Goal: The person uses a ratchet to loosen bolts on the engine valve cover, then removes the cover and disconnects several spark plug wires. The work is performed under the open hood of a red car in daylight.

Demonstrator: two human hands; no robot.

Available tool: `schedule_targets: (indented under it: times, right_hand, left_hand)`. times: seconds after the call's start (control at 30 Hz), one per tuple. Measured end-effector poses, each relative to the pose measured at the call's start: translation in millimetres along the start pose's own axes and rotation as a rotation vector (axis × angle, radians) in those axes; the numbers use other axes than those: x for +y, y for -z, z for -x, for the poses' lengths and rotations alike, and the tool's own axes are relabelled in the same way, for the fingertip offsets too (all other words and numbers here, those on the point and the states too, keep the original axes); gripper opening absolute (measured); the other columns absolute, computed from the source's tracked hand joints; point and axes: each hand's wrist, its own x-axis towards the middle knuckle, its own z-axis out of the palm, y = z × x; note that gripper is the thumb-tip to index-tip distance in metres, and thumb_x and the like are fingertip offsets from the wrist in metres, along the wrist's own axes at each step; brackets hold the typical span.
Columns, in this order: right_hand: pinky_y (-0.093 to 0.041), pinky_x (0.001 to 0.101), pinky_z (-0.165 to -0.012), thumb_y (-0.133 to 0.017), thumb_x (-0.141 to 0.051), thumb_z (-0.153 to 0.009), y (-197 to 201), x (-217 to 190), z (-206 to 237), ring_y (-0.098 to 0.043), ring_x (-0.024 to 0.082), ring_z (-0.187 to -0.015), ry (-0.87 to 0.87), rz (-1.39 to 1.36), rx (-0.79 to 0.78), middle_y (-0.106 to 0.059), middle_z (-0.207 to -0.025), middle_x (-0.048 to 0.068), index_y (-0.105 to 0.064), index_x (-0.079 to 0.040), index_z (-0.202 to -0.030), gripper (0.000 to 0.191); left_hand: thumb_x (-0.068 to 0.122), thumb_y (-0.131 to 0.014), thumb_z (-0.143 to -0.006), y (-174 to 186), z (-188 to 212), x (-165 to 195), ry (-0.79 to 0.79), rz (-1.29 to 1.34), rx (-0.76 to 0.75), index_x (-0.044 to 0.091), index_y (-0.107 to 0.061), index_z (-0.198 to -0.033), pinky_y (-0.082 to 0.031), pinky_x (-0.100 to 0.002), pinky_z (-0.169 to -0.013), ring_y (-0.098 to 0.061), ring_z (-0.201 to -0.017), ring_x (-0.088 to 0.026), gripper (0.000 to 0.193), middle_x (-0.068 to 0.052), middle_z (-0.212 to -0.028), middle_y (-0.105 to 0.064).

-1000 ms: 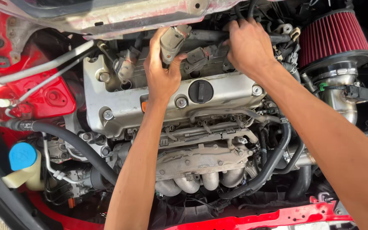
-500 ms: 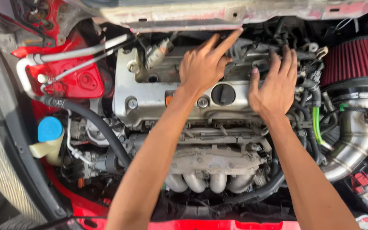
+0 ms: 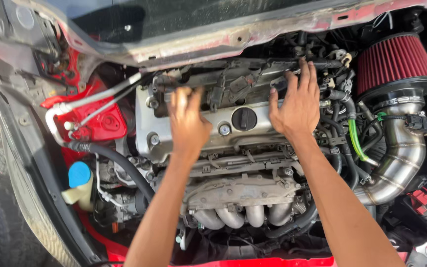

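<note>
Both hands rest spread and flat on the valve cover [image 3: 213, 131]: left hand [image 3: 189, 121], right hand [image 3: 295, 104]. This appears to be the seating step; next, likely press down evenly.

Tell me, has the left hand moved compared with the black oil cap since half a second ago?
Yes. The left hand was touching the black oil cap; now it lies farther left, apart from it.
</note>
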Motion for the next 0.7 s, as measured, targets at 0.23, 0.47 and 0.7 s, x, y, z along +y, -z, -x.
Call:
schedule_targets:
  times: [0.23,0.47,0.7]
  right_hand:
    - [-0.026,0.0535,-0.121,-0.062,-0.032,-0.1,-1,0,-1,-0.021,0.041,-0.157,-0.011,-0.007,0.001,-0.03,-0.166,0.024,-0.054,0.001,-0.14,0.052]
    - [-0.026,0.0558,-0.119,-0.069,-0.038,-0.092,-2,0,-3,-0.023,0.044,-0.153,-0.01,-0.061,0.02,-0.032,-0.162,0.027,-0.05,0.002,-0.139,0.065]
    - [-0.027,0.0571,-0.119,-0.073,-0.04,-0.089,-5,2,-1,-0.028,0.045,-0.149,-0.002,-0.075,0.086,-0.035,-0.157,0.027,-0.047,0.001,-0.14,0.07]
  left_hand:
    - [0.033,-0.076,-0.083,-38,-22,70,0.116,-0.082,-0.231,0.0,-0.064,-0.13,-0.04,-0.048,-0.1,-0.05,-0.119,-0.039,0.058,-0.024,-0.116,-0.061]
    - [0.027,-0.084,-0.068,-56,-51,73,-0.005,-0.31,-0.269,-0.003,-0.067,-0.111,-0.037,-0.047,-0.1,-0.053,-0.12,-0.032,0.054,-0.019,-0.1,-0.071]
    - [0.016,-0.082,-0.066,-76,-45,49,0.026,-0.025,-0.058,-0.005,-0.064,-0.111,-0.04,-0.052,-0.095,-0.059,-0.111,-0.038,0.052,-0.023,-0.1,-0.07]
